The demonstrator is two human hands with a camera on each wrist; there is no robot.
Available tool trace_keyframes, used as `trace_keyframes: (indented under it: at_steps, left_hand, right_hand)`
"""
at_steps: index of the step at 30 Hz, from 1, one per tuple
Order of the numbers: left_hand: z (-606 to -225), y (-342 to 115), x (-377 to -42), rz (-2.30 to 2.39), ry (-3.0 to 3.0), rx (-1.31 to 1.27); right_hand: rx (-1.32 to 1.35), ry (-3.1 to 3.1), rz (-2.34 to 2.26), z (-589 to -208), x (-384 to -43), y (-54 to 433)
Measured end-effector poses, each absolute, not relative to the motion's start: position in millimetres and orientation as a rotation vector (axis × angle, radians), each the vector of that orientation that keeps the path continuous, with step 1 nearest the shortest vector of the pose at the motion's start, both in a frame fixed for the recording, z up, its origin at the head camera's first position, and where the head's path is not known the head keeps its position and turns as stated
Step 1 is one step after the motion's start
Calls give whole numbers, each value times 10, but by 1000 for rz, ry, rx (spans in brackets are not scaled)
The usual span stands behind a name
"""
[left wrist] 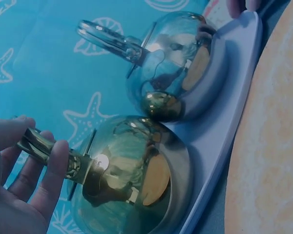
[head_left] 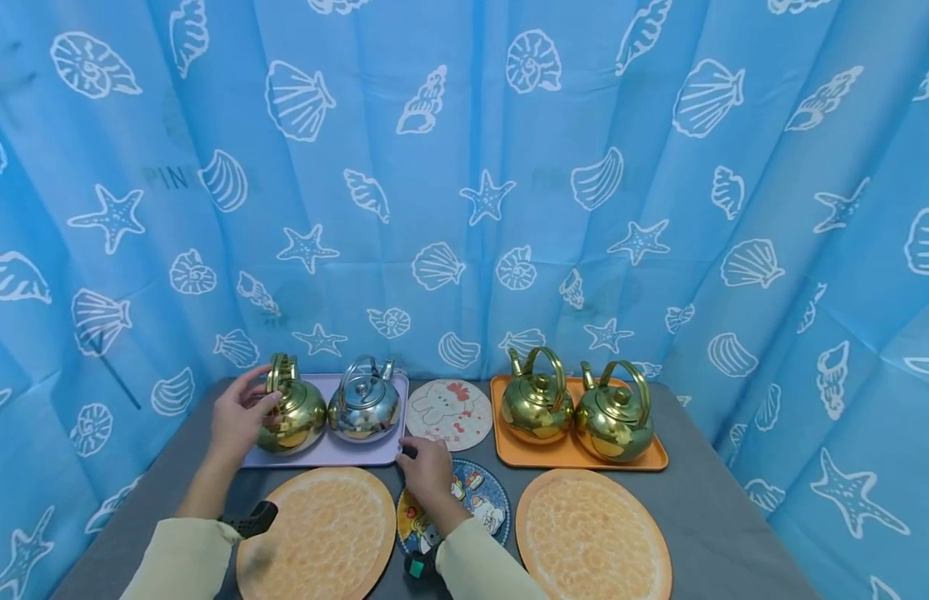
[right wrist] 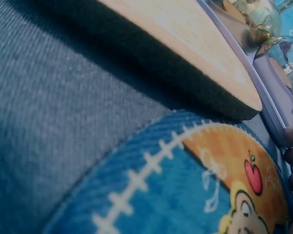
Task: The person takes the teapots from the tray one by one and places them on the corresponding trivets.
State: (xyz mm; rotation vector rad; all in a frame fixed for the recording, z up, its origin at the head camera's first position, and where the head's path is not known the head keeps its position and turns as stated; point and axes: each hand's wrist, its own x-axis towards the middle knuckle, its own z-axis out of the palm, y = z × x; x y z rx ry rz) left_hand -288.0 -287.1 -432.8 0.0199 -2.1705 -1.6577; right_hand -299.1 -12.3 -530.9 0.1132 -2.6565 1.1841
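The tray (head_left: 344,456) has its near corner touched by the right hand (head_left: 428,475); whether pinched, I cannot tell. On it, the gold kettle (head_left: 297,427) stands just right of the left hand (head_left: 235,418), which pinches its handle (left wrist: 38,147); farther right sits the silver kettle (head_left: 365,414).

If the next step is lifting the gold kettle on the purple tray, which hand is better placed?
Left, likely: the left hand has its fingers at the handle of that gold kettle; the right hand is farther off, at a corner of the purple tray, nearer the silver kettle.
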Motion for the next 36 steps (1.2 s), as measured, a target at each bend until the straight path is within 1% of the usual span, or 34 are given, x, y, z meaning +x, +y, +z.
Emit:
trace_keyframes:
  at_steps: [10,25,36]
  left_hand:
    - [-4335,-2832,-2886,-1711,-2122,9]
    - [-4325,-2817,-2796,-1732,-2103,54]
    - [-4231,-2775,-2675,-1779,-2081,42]
  right_hand:
    - [41,-2665,1190,-5315,-3017,-153]
    - [34,-2665,1233,-5321,-3008,-148]
    - [-2,-2670,1289,-5289,-2985,-145]
